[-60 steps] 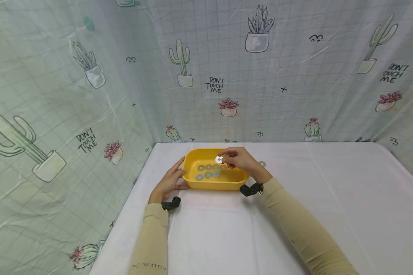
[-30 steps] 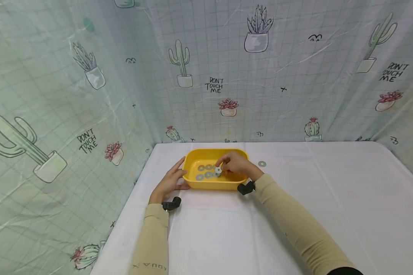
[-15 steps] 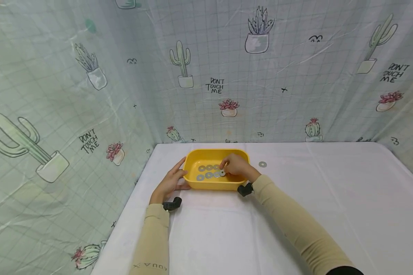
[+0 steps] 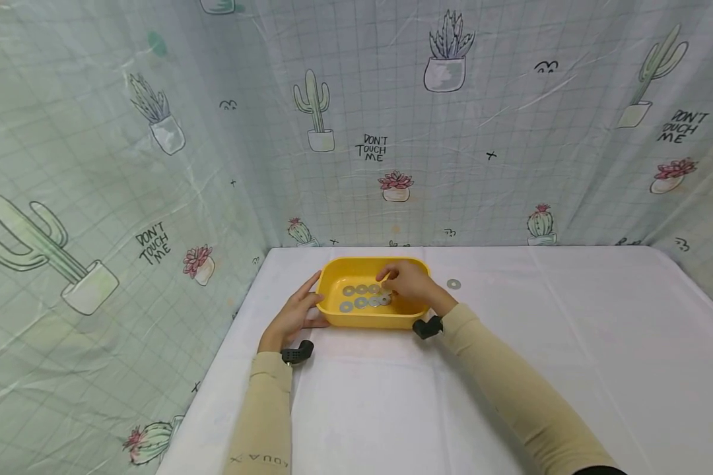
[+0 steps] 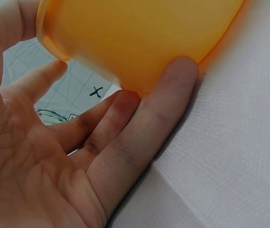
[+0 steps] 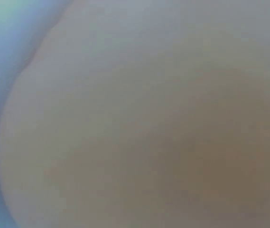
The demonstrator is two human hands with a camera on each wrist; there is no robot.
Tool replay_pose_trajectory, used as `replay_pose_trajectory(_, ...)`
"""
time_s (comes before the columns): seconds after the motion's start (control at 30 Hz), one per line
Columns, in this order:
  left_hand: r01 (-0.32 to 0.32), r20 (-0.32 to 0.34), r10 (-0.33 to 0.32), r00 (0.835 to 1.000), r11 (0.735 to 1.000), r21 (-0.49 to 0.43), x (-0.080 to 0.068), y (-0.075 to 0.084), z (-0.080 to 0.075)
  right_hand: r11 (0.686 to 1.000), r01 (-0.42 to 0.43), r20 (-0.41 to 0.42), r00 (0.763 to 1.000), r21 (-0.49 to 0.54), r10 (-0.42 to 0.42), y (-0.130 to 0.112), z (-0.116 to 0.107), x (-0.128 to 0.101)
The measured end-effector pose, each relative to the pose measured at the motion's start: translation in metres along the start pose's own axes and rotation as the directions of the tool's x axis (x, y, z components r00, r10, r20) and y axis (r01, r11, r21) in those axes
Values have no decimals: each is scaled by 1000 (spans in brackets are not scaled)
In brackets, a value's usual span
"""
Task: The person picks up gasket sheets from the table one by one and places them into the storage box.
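Observation:
A yellow plastic tray (image 4: 368, 320) stands on the white cloth near the back wall. Several flat metal washers (image 4: 360, 302) lie in two rows on its floor. My left hand (image 4: 296, 311) rests with straight fingers against the tray's left end. In the left wrist view these fingers (image 5: 139, 137) lie under the tray's (image 5: 139, 33) rounded corner, with the thumb up by the rim. My right hand (image 4: 412, 285) hovers over the right half of the tray. Its fingertips hang loosely curled just above the rightmost washers, and I see nothing held in them. The right wrist view is a blur.
One more washer (image 4: 453, 284) lies alone on the white tablecloth (image 4: 392, 396), right of the tray. Cactus-print plastic sheeting (image 4: 356, 145) closes the back and the left side. The table's left edge runs close beside my left forearm.
My right hand carried a washer down into the tray, laid it at the right end of the near row, and has lifted slightly off it. The left hand has stayed put.

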State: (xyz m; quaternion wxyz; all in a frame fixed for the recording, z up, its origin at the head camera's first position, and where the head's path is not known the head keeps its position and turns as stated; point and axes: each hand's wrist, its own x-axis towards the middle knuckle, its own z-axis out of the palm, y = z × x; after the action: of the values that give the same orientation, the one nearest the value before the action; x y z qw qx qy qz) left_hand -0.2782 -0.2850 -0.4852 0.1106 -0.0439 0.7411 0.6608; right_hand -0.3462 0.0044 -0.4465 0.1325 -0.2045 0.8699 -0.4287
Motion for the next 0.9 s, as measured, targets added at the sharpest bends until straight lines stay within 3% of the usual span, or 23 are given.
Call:
replay_pose_trajectory(0.23, -2, -7, 2, 1000, 1000, 5, 0, -1, 0, 982, 84, -97, 993, 172, -68, 0, -22, -15)
replay_pose_trajectory(0.43, -3, -5, 3, 1000, 1000, 11, 0, -1, 0, 946, 113, -235, 971, 304, -41, 24, -43, -27)
replay_pose_trajectory(0.57, -2, -4, 2, 1000, 1000, 8, 0, -1, 0, 911, 79, -319, 946, 404, 60, 49, -54, -32)
replay_pose_trajectory(0.73, -2, -6, 2, 1000, 1000, 6, 0, 0, 1, 876, -26, -376, 897, 481, 232, 77, -65, -36)
replay_pose_trajectory(0.9, -4, -5, 4, 1000, 1000, 5, 0, 0, 1, 893, -122, -369, 880, 434, 300, 96, -71, -39)
